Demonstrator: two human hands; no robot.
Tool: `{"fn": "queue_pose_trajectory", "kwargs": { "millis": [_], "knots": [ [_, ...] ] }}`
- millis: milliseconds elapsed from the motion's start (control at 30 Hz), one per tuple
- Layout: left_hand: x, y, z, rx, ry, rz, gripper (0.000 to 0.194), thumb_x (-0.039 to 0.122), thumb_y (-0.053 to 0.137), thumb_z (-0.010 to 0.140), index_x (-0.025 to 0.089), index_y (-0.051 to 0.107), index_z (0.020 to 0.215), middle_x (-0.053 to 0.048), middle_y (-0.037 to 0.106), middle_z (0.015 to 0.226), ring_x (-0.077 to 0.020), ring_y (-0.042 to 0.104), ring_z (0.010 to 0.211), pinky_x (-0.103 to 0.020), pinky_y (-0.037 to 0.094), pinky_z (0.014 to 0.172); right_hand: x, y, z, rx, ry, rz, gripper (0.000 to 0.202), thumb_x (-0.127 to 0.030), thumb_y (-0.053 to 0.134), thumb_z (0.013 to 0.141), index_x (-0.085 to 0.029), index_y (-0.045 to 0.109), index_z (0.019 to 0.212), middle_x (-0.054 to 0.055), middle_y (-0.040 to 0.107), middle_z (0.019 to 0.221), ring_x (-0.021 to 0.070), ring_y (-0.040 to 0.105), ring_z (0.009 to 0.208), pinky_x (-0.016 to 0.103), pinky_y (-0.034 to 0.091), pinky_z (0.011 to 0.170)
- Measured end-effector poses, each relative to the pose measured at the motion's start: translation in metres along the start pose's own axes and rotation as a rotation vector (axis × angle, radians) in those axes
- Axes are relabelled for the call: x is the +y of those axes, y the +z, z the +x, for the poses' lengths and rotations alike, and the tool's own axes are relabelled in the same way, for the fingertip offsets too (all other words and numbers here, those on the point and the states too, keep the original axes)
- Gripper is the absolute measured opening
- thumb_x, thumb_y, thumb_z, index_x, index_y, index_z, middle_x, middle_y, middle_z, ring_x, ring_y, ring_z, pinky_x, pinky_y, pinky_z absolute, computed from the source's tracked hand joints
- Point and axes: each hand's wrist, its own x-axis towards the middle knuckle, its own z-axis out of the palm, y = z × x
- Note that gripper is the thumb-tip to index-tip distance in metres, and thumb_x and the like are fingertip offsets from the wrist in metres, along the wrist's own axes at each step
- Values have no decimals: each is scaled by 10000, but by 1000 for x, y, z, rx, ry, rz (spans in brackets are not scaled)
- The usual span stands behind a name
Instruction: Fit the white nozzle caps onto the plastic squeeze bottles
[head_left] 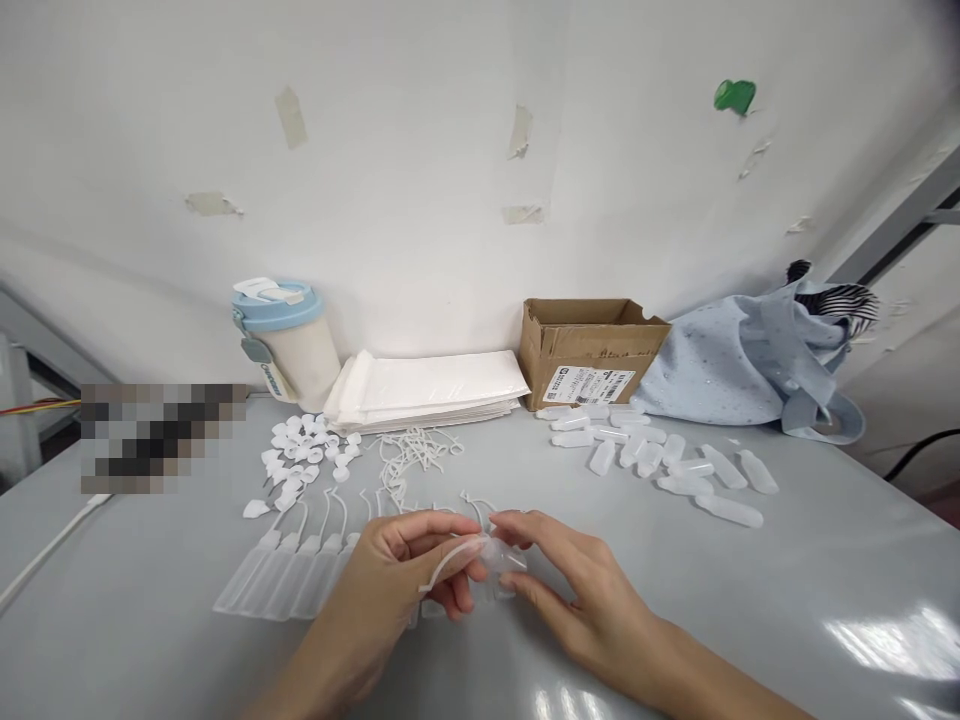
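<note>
Bottle between both hands, low at centre. From left: caps; row of strapped bottles; strap in the closed fingers of the left hand; bottle in the fingertip pinch of the right hand; loose bottles farther right. Looks like strap-fitting; seems to call next for steady hold, then snug seating.

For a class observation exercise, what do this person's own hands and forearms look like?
The left hand and right hand are gloveless, with slender fingers. The visible forearms are bare: no sleeves, watch or bracelet show.
</note>
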Motion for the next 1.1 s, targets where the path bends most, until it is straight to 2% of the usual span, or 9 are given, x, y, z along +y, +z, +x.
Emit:
{"fn": "queue_pose_trajectory", "kwargs": {
  "millis": [167, 300, 433, 600, 700, 833, 933, 1000, 1100],
  "knots": [
    [-4, 1, 1, -19, 50, 40, 198, 366, 712, 748, 176, 742, 794, -13, 690, 643, -117, 588, 516, -226, 481, 511, 0, 1, -1, 2, 3, 38, 465, -147, 534, 894, -275, 438, 1331, 45, 664, 996, 178, 621, 862, 296, 536, 776],
    [-5, 2, 2, -19, 97, 149, 235, 392, 677, 771, 177, 732, 695, 2, 643, 540, -119, 574, 496, -226, 486, 527, -2, 1, 0, 19, -7, 78, 470, -134, 560, 881, -255, 466, 1325, 45, 662, 968, 174, 609, 857, 289, 527, 776],
    [-5, 4, 1, -9, 160, 266, 197, 381, 668, 766, 200, 735, 732, 9, 630, 520, -130, 576, 507, -232, 489, 546, -4, 0, 2, 6, -2, 125, 458, -112, 556, 881, -286, 498, 1300, 30, 664, 988, 160, 608, 868, 274, 516, 786],
    [-6, 9, -4, 63, 291, 431, 177, 377, 638, 770, 222, 724, 771, 1, 652, 593, -142, 585, 528, -231, 496, 523, -6, -1, 2, 6, 19, 147, 431, -117, 564, 873, -288, 536, 1268, 30, 683, 999, 164, 621, 869, 278, 521, 793],
    [-11, 10, -4, 79, 459, 627, 152, 346, 609, 808, 234, 711, 817, -7, 674, 669, -147, 600, 578, -235, 502, 545, -9, 1, 2, 23, 46, 171, 428, -136, 582, 859, -278, 547, 1262, 29, 701, 983, 168, 632, 836, 283, 533, 773],
    [-23, 7, -1, 86, 782, 858, 116, 260, 579, 850, 224, 656, 928, 15, 624, 644, -112, 547, 514, -218, 479, 519, -12, 3, 3, 71, 95, 216, 373, -150, 591, 848, -278, 597, 1199, 14, 719, 964, 162, 632, 793, 284, 536, 759],
    [-31, 4, -1, 105, 948, 936, 246, 206, 560, 871, 223, 557, 1117, 14, 613, 711, -102, 528, 518, -209, 480, 509, -14, 2, 5, 101, 188, 289, 316, -160, 607, 836, -248, 634, 1138, 17, 725, 941, 164, 643, 792, 297, 531, 773],
    [-34, 3, -1, 126, 1020, 976, 340, 187, 553, 882, 217, 483, 1213, -13, 626, 806, -113, 558, 592, -214, 505, 551, -15, 1, 7, 113, 286, 386, 286, -169, 623, 821, -226, 643, 1100, 23, 731, 928, 169, 666, 814, 303, 531, 786],
    [-37, 3, -1, 161, 1126, 1050, 407, 166, 553, 878, 183, 443, 1270, -89, 617, 1003, -172, 608, 841, -255, 543, 708, -18, -2, 10, 131, 471, 560, 232, -228, 669, 790, -202, 647, 1019, 30, 740, 867, 182, 692, 817, 310, 533, 783]
  ]
}}
